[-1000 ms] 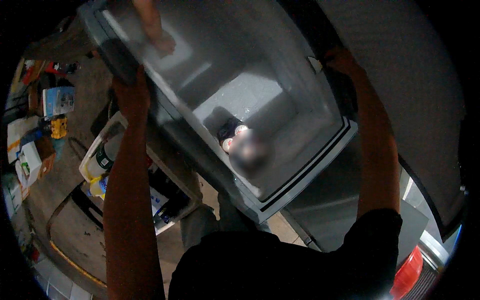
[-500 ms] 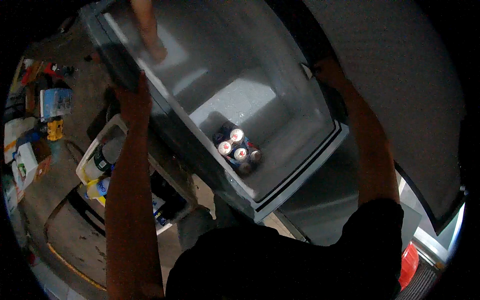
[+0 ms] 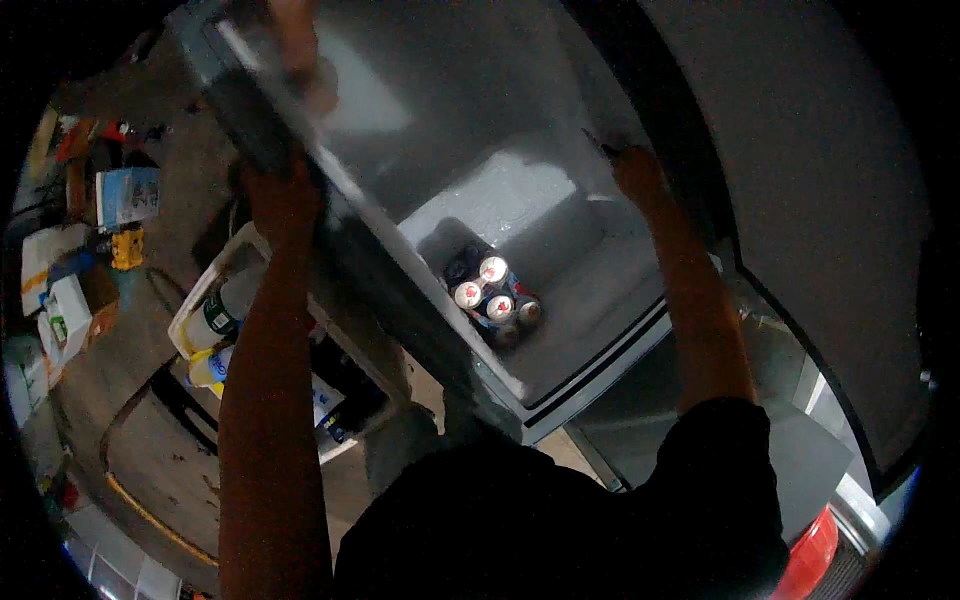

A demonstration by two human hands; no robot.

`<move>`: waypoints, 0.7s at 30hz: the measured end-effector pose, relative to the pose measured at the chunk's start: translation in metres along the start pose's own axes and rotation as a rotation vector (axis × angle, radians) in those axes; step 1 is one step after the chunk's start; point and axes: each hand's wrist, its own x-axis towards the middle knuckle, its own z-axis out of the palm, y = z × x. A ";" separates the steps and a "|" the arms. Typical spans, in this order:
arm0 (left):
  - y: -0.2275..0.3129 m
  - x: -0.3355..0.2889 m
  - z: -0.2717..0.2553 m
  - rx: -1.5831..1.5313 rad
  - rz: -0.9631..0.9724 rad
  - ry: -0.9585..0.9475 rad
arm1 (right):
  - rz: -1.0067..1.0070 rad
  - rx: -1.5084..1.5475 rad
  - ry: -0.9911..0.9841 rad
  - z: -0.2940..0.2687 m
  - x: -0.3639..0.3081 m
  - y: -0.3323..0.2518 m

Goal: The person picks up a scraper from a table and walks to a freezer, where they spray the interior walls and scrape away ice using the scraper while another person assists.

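Note:
A deep grey chest (image 3: 590, 255) with a pale rim stands open and at a slant in front of me. My left hand (image 3: 285, 200) is held against its outer left wall, just under the rim; shadow blurs the fingers. Over the right side of the chest's inside, my right hand (image 3: 640, 175) is closed, and a thin dark thing I cannot make out sticks out from it to the left. Several drink cans (image 3: 500, 306) with pale tops are grouped upright at the chest's bottom, near the left wall. Another person's hand (image 3: 315, 85) reaches in from the top left, smeared by motion.
A white crate (image 3: 185, 320) with bottles stands on the left, beside my forearm. Farther left lie boxes, a blue-and-white package (image 3: 130, 195) and a yellow thing (image 3: 127, 248). A broad dark panel (image 3: 800, 200) rises at the right, with a red thing (image 3: 812, 555) low down.
My right hand has moved left, from the chest's right edge to over its inside. The chest and cans sit slightly farther right in view. The other person's hand has shifted a little.

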 end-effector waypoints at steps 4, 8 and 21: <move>-0.001 0.006 0.010 0.075 -0.154 -0.044 | 0.029 -0.093 0.140 0.030 -0.014 0.012; -0.022 0.013 0.016 0.088 -0.093 -0.012 | 0.100 -0.017 0.174 -0.006 -0.034 0.045; 0.007 -0.007 0.003 -0.005 0.036 0.052 | 0.108 -0.118 0.022 -0.050 -0.080 0.065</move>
